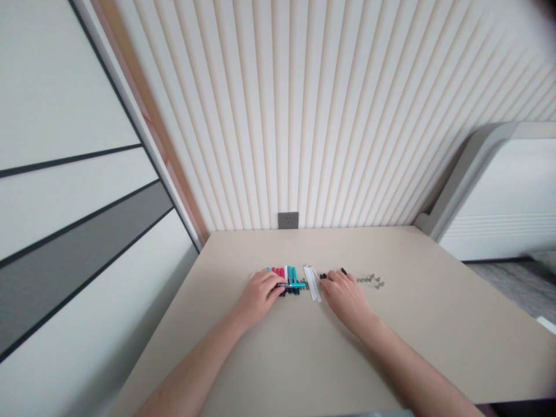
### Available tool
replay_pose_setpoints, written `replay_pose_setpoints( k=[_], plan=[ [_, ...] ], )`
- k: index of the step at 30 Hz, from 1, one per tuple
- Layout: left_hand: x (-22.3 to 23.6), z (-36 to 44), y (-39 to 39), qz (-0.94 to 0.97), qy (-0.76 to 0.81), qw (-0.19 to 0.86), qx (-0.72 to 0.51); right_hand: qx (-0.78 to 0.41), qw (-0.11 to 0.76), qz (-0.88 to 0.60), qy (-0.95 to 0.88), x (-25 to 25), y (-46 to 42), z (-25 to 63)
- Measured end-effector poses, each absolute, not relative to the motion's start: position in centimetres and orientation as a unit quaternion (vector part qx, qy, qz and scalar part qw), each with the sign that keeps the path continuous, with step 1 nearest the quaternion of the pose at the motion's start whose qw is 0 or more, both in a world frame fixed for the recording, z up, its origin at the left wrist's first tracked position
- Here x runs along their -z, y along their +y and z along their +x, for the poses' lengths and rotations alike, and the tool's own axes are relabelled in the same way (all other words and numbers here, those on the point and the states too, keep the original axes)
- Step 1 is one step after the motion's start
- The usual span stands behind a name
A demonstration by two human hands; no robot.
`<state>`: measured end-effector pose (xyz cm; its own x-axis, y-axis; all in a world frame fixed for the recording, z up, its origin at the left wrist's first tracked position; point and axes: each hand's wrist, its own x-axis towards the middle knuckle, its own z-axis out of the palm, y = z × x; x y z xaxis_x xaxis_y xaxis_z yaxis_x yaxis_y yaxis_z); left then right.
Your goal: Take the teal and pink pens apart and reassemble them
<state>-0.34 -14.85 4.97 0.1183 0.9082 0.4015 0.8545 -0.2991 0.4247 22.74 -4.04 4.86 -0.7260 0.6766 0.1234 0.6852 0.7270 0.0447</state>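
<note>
My left hand (260, 294) lies on a row of red and teal pen barrels (286, 274) on the beige table (304, 359). Its fingers pinch a teal pen (292, 284) that lies crosswise over the row. My right hand (343, 294) rests just right of a bundle of thin white refill tubes (312, 281), fingers curled over small black pieces (343, 271); what it grips, if anything, is hidden. Several small grey metal parts (371, 280) lie to its right.
The table stands against a ribbed white wall with a grey socket (288, 220) just above the tabletop. A white and grey cabinet (65, 220) borders the left side. A white padded piece of furniture (499, 197) stands at the right.
</note>
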Motion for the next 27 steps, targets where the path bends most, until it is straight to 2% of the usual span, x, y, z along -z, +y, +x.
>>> replay_pose_setpoints(
  k=[13, 27],
  plan=[
    [-4.9, -0.3, -14.9, 0.745, 0.593, 0.045, -0.302, 0.007, 0.082, -0.378, -0.922, -5.1, -4.2, 22.7],
    [-4.5, -0.4, -14.7, 0.711, 0.584, 0.107, -0.376, 0.022, 0.099, -0.429, -0.898, -3.7, -4.8, 22.1]
  ],
)
